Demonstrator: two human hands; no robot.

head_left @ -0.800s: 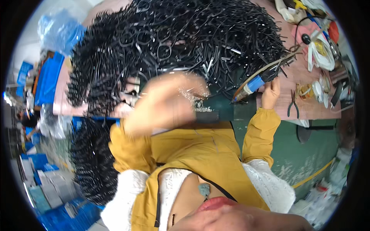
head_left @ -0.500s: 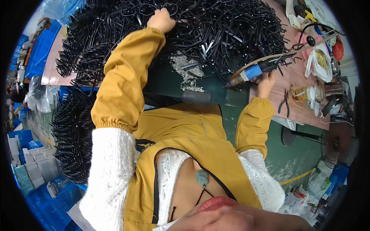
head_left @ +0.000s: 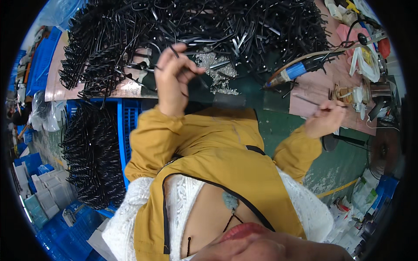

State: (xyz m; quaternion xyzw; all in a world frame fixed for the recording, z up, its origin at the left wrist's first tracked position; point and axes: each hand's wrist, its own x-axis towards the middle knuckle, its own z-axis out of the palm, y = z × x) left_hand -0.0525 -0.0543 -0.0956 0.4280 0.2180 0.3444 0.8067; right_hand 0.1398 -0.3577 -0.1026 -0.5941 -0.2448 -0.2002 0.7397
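My left hand [head_left: 172, 80] is raised over the near edge of the table, its fingers curled around a slender black piece [head_left: 175, 51]. That piece looks like those in the big heap of slim black parts [head_left: 196, 21] beyond it. To the right, my right hand [head_left: 326, 119] pinches a long thin dark strip [head_left: 305, 101], blurred by motion. Under that hand the pliers [head_left: 330, 93] show only their jaws. Between the hands lies a scatter of tiny silver bits [head_left: 222, 76], apparently screws. A blue-bodied electric screwdriver [head_left: 296, 70] rests farther right, touched by neither hand.
A blue crate [head_left: 127, 124] beside my left arm is packed with black pieces [head_left: 93, 161]. At right stand a jar [head_left: 347, 95] and a white plastic bag [head_left: 365, 65]. The screwdriver's cable arches over the table. A fan [head_left: 382, 150] stands beyond the table's right corner.
My left hand has drawn back from the heap toward me, with a black piece in it. My right hand has left the screwdriver and moved right and nearer, holding a thin strip.
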